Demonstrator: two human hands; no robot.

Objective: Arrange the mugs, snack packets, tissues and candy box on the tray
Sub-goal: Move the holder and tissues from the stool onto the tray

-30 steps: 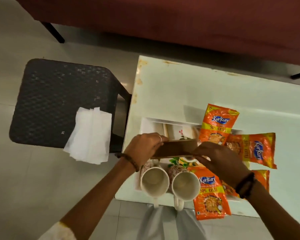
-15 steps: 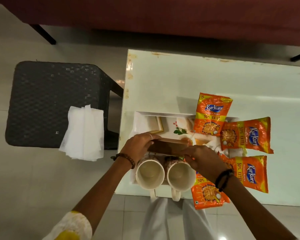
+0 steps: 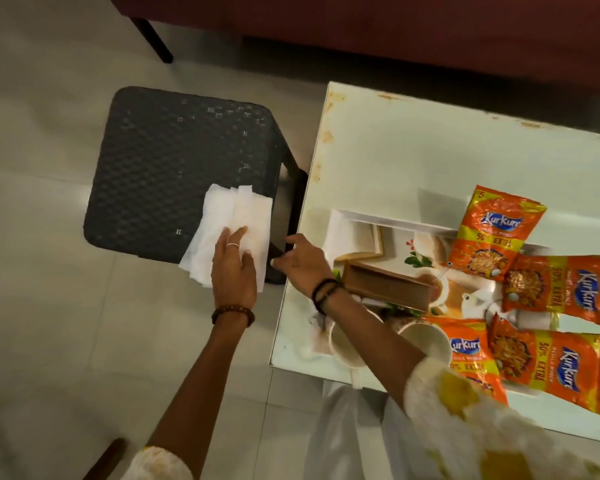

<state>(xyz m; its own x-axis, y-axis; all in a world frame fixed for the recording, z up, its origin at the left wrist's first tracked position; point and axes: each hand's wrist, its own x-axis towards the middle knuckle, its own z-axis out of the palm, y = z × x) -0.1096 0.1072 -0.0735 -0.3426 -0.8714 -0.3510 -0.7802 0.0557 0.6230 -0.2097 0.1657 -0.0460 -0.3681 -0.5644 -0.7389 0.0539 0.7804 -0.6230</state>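
While my left hand [image 3: 234, 268] lies flat with its fingers spread on the stack of white paper tissues [image 3: 229, 233], nothing is pinched in it; the palm simply presses the near right part of the sheets. The tissues sit on the near right corner of the dark woven plastic stool [image 3: 174, 161], overhanging its edge a little. My right hand [image 3: 302, 263] reaches leftward across my body, hovering between the stool and the left edge of the white table [image 3: 378, 150], its fingers loosely open and holding nothing, the fingertips just beside the tissues but apart from them. On the table rests the white rectangular tray with a printed tea picture [image 3: 354, 220]. The brown rectangular candy box [image 3: 388, 287] stands on its long edge in the middle of the tray, just right of my right wrist. Near it, at the tray's near side, two cream ceramic mugs [image 3: 426, 341] stand side by side, partly hidden under my right forearm. Four orange snack packets [image 3: 492, 237] lie to the right: one at the far side of the tray, one to its right overhanging the tray's edge, and two at the near right, one of these touching the right mug. The near edge of the tray is hidden by my sleeve.
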